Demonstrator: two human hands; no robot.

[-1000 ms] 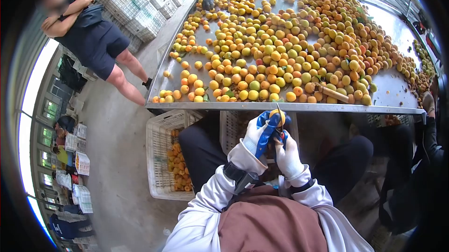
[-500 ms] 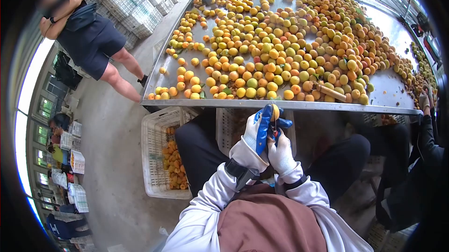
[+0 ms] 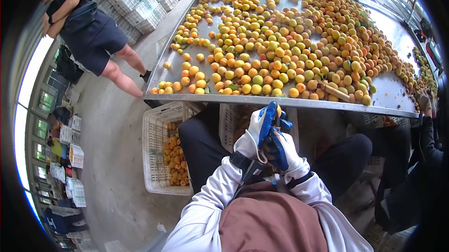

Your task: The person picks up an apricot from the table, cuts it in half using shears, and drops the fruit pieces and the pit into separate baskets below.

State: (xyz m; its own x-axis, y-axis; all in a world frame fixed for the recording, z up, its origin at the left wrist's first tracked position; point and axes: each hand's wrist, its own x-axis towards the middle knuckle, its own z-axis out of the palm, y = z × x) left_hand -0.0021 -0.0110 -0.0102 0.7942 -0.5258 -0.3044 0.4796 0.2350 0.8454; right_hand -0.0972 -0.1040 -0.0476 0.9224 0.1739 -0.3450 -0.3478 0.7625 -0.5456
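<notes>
My left hand (image 3: 261, 128), in a white glove with a blue-coated palm, is closed around an apricot (image 3: 279, 111) just below the table's near edge. Only a yellow sliver of that fruit shows between the fingers. My right hand (image 3: 284, 150), gloved alike, is closed close beneath it, fingers curled against the left hand. It grips a small knife with a thin blade, now mostly hidden by the gloves. Beyond both hands, many yellow-orange apricots (image 3: 257, 79) lie loose on the metal table (image 3: 215, 97).
A white crate (image 3: 152, 158) with apricots stands on the floor at left, and another crate (image 3: 228, 130) is under the table edge. A wooden stick (image 3: 336, 93) lies among the fruit. A person (image 3: 96, 32) stands at left; another person's hand (image 3: 424, 102) is at the right edge.
My right hand has turned, showing its blue palm side, and the knife is now less visible. The fruit sits deeper in my left fingers. A co-worker's gloved hand has withdrawn from the far fruit.
</notes>
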